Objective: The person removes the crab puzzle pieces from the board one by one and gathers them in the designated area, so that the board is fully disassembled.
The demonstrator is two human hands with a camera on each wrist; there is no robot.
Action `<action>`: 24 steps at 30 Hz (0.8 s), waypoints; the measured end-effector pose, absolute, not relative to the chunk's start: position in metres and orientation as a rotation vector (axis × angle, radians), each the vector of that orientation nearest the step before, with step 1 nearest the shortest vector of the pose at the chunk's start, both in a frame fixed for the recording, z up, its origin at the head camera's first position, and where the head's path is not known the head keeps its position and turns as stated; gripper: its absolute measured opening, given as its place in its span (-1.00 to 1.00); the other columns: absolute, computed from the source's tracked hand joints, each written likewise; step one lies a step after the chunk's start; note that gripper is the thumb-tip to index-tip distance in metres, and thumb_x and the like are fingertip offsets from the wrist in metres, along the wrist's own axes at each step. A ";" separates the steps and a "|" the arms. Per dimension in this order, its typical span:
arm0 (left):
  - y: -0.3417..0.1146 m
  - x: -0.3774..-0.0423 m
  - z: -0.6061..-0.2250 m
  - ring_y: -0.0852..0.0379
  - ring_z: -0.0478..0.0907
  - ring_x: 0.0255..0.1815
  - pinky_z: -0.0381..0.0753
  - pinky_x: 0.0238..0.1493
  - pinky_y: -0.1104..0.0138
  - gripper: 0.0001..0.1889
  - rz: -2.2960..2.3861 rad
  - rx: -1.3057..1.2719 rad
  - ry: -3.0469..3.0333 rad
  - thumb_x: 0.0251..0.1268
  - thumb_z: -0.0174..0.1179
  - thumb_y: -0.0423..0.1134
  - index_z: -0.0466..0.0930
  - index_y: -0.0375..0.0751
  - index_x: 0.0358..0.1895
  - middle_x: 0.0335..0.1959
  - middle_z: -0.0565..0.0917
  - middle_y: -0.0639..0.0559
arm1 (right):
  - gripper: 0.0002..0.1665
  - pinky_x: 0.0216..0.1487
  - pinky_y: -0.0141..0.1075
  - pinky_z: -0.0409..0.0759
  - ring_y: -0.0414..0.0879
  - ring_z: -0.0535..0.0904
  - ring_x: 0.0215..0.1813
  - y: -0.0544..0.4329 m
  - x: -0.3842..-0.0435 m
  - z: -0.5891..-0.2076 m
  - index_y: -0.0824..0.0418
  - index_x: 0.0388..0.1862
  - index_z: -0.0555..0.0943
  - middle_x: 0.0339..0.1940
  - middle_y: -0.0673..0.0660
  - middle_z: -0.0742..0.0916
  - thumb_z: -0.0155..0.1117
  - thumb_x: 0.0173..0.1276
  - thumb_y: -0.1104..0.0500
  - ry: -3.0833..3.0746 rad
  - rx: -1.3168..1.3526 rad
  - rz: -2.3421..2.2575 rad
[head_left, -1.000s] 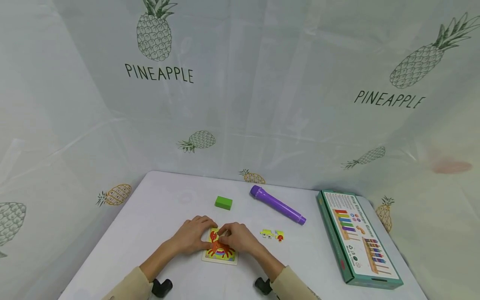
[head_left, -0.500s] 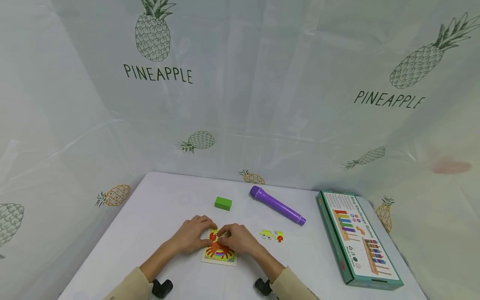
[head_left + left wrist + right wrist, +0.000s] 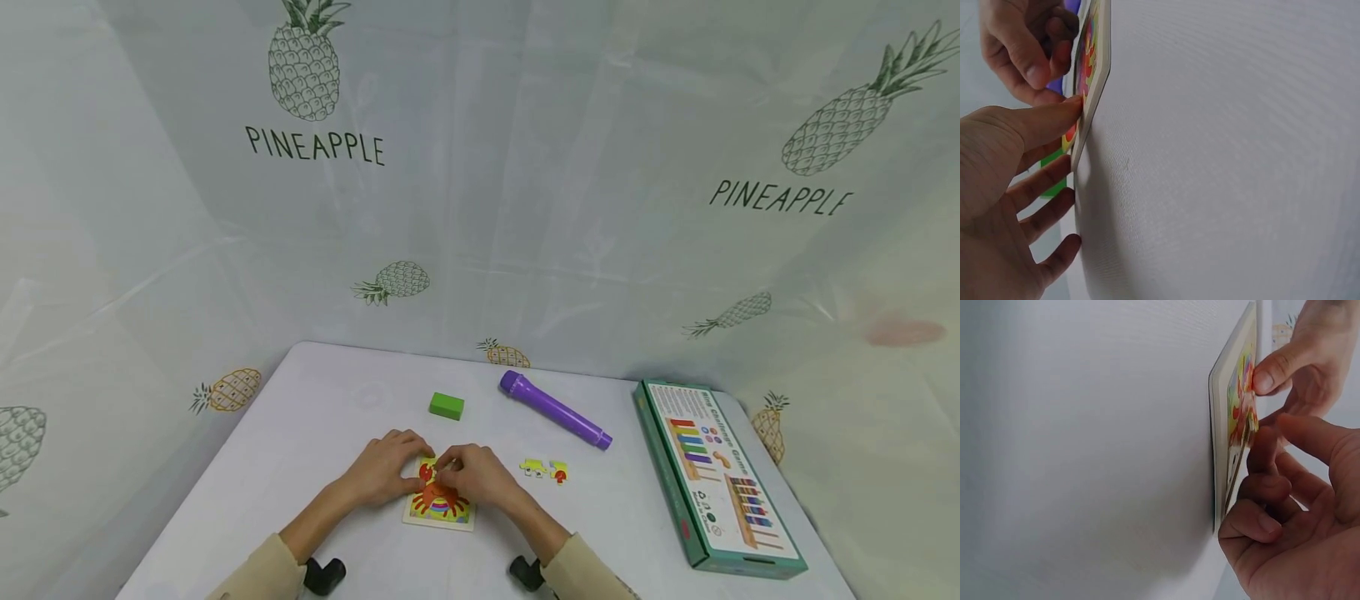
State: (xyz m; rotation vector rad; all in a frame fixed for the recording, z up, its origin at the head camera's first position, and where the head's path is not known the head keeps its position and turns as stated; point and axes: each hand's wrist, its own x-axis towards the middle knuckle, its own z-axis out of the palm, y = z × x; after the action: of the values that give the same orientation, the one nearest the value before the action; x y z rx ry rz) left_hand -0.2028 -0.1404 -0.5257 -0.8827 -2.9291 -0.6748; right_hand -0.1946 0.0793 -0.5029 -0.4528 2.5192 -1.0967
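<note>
A small crab jigsaw puzzle (image 3: 441, 505) in a pale tray lies on the white table in the head view. My left hand (image 3: 381, 472) holds the tray from the left, its thumb (image 3: 1054, 122) pressing on the picture and its forefinger at the far edge. At the puzzle's upper right, my right hand (image 3: 478, 477) pinches a small puzzle piece (image 3: 1251, 424) between thumb and forefinger. In the right wrist view that piece stands tilted over the picture, partly hidden by the fingers. The right hand's other fingers curl close to the tray's side.
Two loose yellow puzzle pieces, one plain (image 3: 534, 468) and one with red (image 3: 558, 472), lie right of the hands. Behind are a green block (image 3: 447, 406) and a purple toy microphone (image 3: 555, 410). A green game box (image 3: 720, 475) occupies the table's right side.
</note>
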 end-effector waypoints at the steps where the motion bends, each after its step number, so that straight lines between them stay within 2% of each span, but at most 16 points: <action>1: -0.140 -0.203 -0.526 -0.01 0.48 0.18 0.47 0.00 -0.03 -0.62 -0.675 -0.881 -2.930 0.15 0.45 -0.01 0.66 0.10 0.04 0.07 0.61 0.15 | -0.74 -0.40 -0.36 0.50 -0.18 0.55 -0.39 0.079 -0.195 -0.503 0.10 -0.02 0.72 -0.41 -0.09 0.67 0.31 0.41 0.02 2.527 -0.439 -1.101; 6: -0.140 -0.203 -0.526 -0.01 0.48 0.18 0.47 0.00 -0.04 -0.63 -0.669 -0.873 -2.938 0.15 0.45 -0.01 0.66 0.11 0.04 0.07 0.61 0.15 | -0.71 -0.35 -0.36 0.56 -0.18 0.58 -0.37 0.077 -0.199 -0.504 0.11 0.04 0.69 -0.38 -0.09 0.69 0.30 0.43 0.03 2.544 -0.400 -1.122; 12: -0.141 -0.204 -0.529 0.01 0.48 0.18 0.47 -0.01 -0.03 -0.62 -0.659 -0.872 -2.940 0.15 0.44 0.00 0.66 0.12 0.04 0.08 0.61 0.16 | -0.73 -0.41 -0.37 0.55 -0.18 0.56 -0.42 0.074 -0.204 -0.508 0.16 0.02 0.69 -0.41 -0.07 0.68 0.31 0.42 0.08 2.546 -0.421 -1.125; 24: -0.140 -0.204 -0.529 0.00 0.48 0.19 0.47 0.01 -0.04 -0.59 -0.665 -0.870 -2.938 0.15 0.44 0.00 0.66 0.11 0.09 0.08 0.61 0.16 | -0.88 -0.48 -0.35 0.48 -0.16 0.53 -0.47 0.070 -0.209 -0.508 0.09 -0.20 0.66 -0.47 -0.03 0.66 0.35 0.38 0.08 2.524 -0.365 -1.206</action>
State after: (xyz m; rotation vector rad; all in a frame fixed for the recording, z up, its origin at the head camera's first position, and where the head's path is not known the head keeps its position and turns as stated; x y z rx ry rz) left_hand -0.2040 -0.1403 -0.5291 -0.8698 -2.9378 -0.6652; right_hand -0.2088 0.0704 -0.5083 -0.3651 2.5243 -1.2058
